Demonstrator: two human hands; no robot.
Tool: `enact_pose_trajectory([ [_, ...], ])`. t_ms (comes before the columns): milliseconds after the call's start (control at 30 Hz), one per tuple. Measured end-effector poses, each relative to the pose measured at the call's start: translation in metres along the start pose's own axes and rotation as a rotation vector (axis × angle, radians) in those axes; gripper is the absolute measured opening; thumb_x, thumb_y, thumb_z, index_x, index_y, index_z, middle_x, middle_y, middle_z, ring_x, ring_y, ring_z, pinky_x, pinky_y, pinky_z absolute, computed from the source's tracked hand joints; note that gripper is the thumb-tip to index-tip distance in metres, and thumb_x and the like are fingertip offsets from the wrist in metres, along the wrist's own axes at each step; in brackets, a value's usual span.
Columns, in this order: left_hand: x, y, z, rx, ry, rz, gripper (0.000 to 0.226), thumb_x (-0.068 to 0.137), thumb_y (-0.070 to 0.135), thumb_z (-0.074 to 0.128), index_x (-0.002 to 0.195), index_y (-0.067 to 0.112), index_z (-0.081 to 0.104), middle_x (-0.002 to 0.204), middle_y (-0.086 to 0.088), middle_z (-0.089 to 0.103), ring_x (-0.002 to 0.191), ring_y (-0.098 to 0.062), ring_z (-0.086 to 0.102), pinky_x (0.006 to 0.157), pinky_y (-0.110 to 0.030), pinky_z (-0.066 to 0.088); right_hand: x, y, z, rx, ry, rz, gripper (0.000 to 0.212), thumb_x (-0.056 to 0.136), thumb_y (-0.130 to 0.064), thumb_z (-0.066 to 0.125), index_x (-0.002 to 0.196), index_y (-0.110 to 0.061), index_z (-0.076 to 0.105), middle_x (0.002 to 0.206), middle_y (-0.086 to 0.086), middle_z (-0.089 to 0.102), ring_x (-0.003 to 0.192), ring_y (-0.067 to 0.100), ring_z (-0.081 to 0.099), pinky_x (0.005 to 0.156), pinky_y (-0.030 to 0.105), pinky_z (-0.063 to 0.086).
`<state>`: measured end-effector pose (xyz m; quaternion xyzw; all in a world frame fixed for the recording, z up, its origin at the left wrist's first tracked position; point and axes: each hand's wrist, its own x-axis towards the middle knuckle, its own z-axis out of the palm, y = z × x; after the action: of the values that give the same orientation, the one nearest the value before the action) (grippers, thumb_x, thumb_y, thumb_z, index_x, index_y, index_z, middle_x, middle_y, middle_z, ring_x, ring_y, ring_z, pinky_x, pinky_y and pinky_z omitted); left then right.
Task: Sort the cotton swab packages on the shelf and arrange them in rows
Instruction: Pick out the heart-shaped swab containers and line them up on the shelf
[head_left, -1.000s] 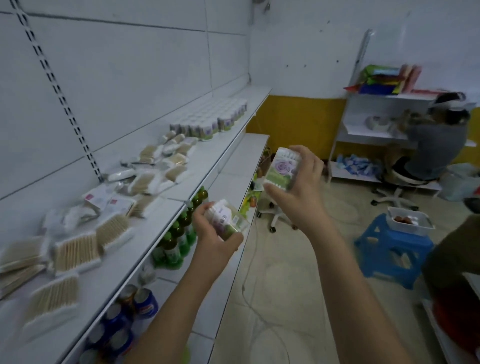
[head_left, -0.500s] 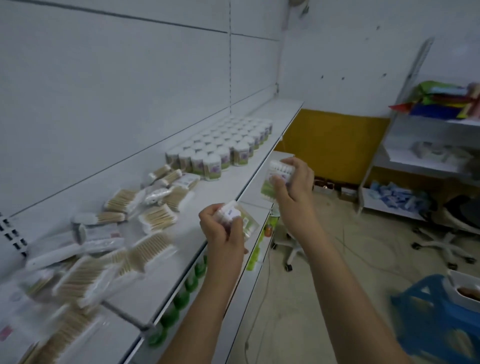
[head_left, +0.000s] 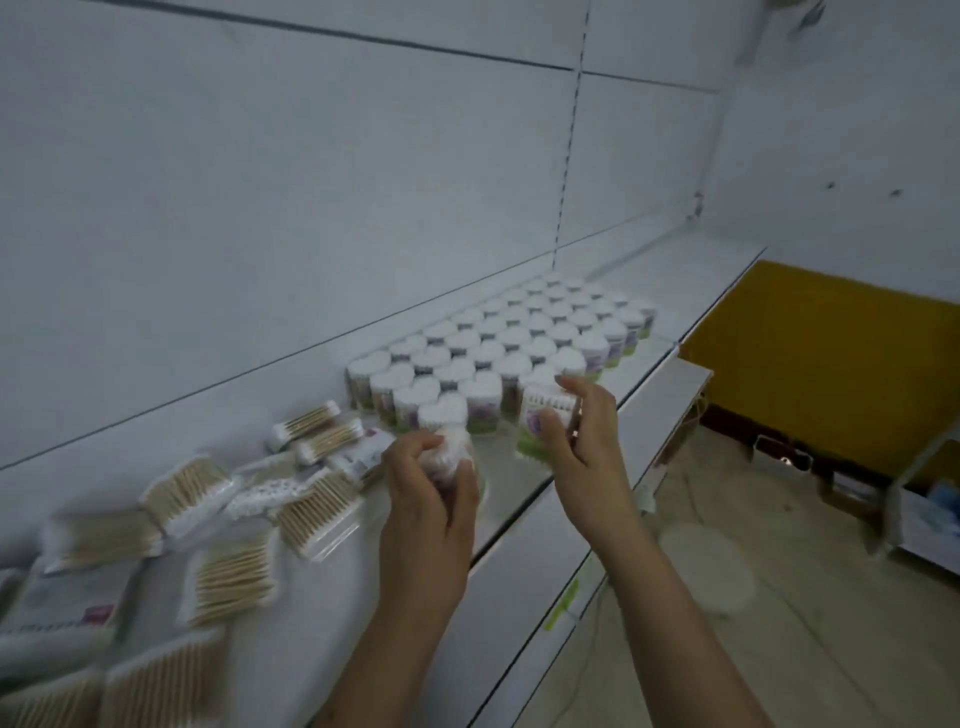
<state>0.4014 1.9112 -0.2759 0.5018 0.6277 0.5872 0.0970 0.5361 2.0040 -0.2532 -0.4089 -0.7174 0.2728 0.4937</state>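
Left hand (head_left: 426, 499) grips one swab tub (head_left: 457, 452); right hand (head_left: 582, 441) grips another tub (head_left: 540, 421). Both held over the shelf (head_left: 519, 483), just beside the arranged tub rows (head_left: 498, 353); flat swab packets (head_left: 223, 519) scattered left.

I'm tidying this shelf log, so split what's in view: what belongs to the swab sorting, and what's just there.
Job:
- left hand gripping a tub
- right hand gripping a second tub
- rows of tubs
- loose flat packs
- shelf

Lying about:
- lower shelf
- yellow wall
- floor
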Motion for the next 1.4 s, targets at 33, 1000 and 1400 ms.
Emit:
enact_pose_trajectory([
  [33,0.006,-0.003,0.009,0.054,0.026,0.035,0.030,0.096,0.038,0.050,0.122,0.030,0.035,0.128,0.002,0.046,0.097,0.008,0.056,0.070,-0.014,0.051,0.010,0.009,0.000,0.007,-0.017,-0.036,0.038,0.100,-0.041,0.047,0.134,-0.025,0.043,0.127,-0.005,0.039,0.108,0.003,0.046,0.096,0.026,0.041],
  [1000,0.024,-0.011,0.079,0.549,0.257,-0.121,0.062,0.081,0.036,0.076,0.134,0.038,0.046,0.120,0.011,0.042,0.110,-0.005,0.048,0.089,-0.021,0.050,0.083,0.102,0.011,-0.338,-0.307,-0.661,0.047,0.083,-0.028,0.074,0.126,-0.017,0.059,0.137,0.002,0.056,0.146,0.026,0.028,0.121,0.053,0.013],
  [1400,-0.093,0.037,-0.032,0.685,0.462,-0.213,0.063,0.093,0.047,0.059,0.148,0.031,0.032,0.141,0.010,0.030,0.131,-0.007,0.039,0.100,-0.011,0.038,0.030,-0.084,0.057,0.363,-0.545,-0.709,0.059,0.095,-0.041,0.050,0.147,-0.014,0.038,0.154,-0.001,0.036,0.149,0.011,0.016,0.120,0.030,0.022],
])
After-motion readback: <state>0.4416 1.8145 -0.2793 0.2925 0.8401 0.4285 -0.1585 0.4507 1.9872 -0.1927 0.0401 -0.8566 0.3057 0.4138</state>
